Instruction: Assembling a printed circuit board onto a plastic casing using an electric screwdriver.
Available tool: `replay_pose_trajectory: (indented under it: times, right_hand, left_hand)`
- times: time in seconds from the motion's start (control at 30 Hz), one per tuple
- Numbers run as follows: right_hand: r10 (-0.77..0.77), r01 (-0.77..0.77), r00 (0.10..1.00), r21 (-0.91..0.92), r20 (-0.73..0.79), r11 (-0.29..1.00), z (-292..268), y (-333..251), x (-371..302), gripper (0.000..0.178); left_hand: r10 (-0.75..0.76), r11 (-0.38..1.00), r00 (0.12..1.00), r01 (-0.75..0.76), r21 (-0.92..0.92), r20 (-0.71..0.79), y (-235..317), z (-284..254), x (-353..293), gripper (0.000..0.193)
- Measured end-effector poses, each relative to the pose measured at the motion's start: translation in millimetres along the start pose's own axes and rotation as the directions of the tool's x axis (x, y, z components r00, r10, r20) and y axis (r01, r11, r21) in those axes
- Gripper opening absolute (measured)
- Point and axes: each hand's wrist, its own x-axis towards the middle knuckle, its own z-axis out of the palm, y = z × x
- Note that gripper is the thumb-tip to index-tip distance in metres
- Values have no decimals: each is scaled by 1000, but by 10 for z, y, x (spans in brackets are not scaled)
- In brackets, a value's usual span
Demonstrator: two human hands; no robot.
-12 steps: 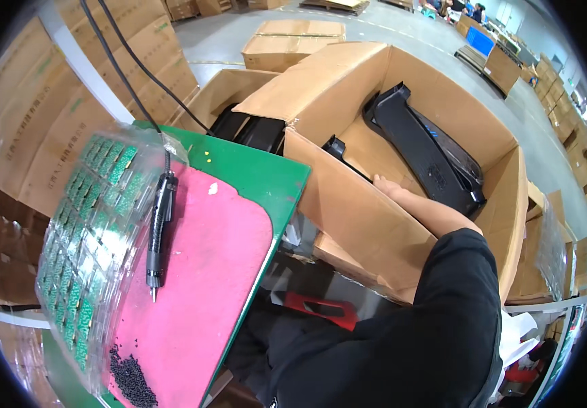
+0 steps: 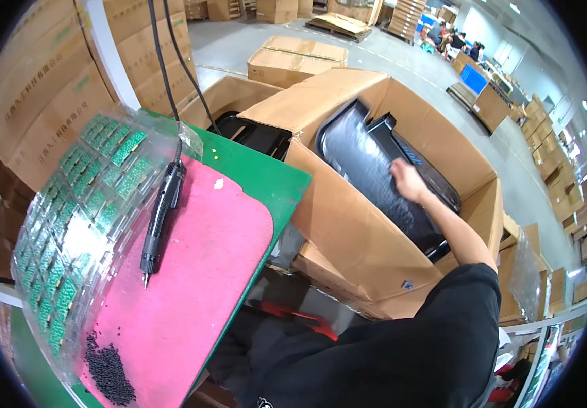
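Right fingers point(image 2: 397, 167) | blurred, cannot tell if clamped | glossy black panel point(image 2: 360, 164) just left, inside carton point(image 2: 368, 248)

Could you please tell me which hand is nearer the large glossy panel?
Right. The right hand is at the panel, contact unclear; the left hand is out of view.

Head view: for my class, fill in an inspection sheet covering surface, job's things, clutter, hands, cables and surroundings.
Surface: green table with a pink mat on top.
Job's things: glossy black panel in an open carton, another black part beside it.
Clutter: screwdriver, heap of tiny black pieces, and green circuit boards in clear trays.
Hands: right hand over the carton's contents, blurred, contact unclear; left hand not in view.
Cables: two black cables at upper left; one reaches the screwdriver.
Surroundings: stacked boxes, people far off.
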Motion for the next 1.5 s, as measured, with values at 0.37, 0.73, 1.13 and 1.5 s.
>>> replay_pose_trajectory:
  times: [0.37, 0.73, 1.13, 1.5]
  right_hand:
    - [9, 59, 997, 866, -73, 497, -2048, -1986, 60, 19]
    - [-372, -593, 379, 531, 847, 605, -226, -3343, -1246, 35]
    - [-975, 780, 189, 586, 115, 220, 408, -5451, -915, 45]
    - [-997, 920, -65, 389, 31, -47, 1626, -6875, -974, 46]
  left_hand:
    - [-178, 936, 800, 318, -153, 573, 205, 120, -247, 20]
    - [105, 988, 430, 56, -142, 897, 770, 881, -102, 39]
    - [-13, 1000, 475, 13, 8, 880, 199, 893, -197, 18]
    - [-34, 970, 528, 221, -99, 849, 145, 891, -298, 16]
